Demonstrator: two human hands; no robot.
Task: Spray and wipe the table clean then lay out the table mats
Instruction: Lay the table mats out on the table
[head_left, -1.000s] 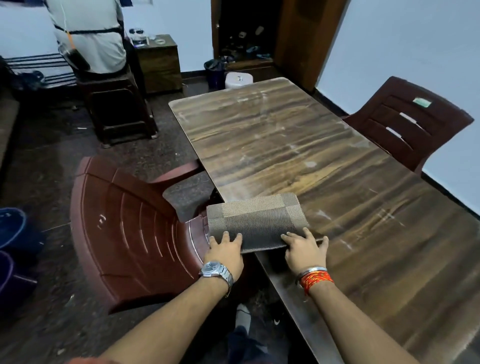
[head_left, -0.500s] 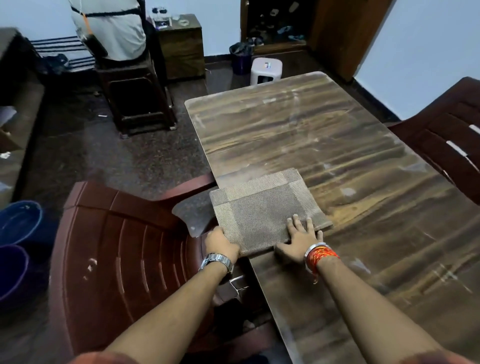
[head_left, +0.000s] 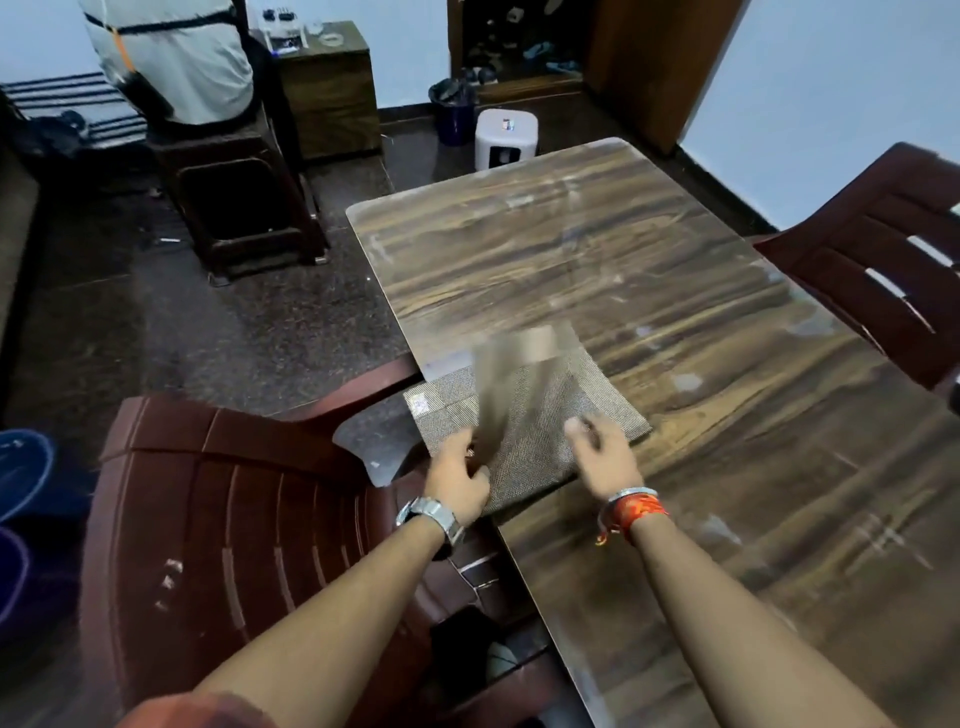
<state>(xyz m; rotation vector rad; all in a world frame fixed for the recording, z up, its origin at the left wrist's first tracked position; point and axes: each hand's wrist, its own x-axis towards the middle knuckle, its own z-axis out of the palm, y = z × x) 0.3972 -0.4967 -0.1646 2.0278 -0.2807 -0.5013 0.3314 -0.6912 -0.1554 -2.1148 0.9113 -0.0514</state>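
At seven o'clock on the desk (head_left: 701, 338), our mats (head_left: 561, 415) now lie unrolled; our left hand (head_left: 457, 480) peels one blurred mat up — grip clamped on it — our right hand (head_left: 605, 457) lifted, fingers apart, so laying-out has begun.

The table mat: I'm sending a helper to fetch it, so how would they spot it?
Find the long wood-grain table. At its near left edge, beside the maroon plastic chair, lies the table mat, a grey-brown woven square overhanging the edge. It is the only fabric on the table.
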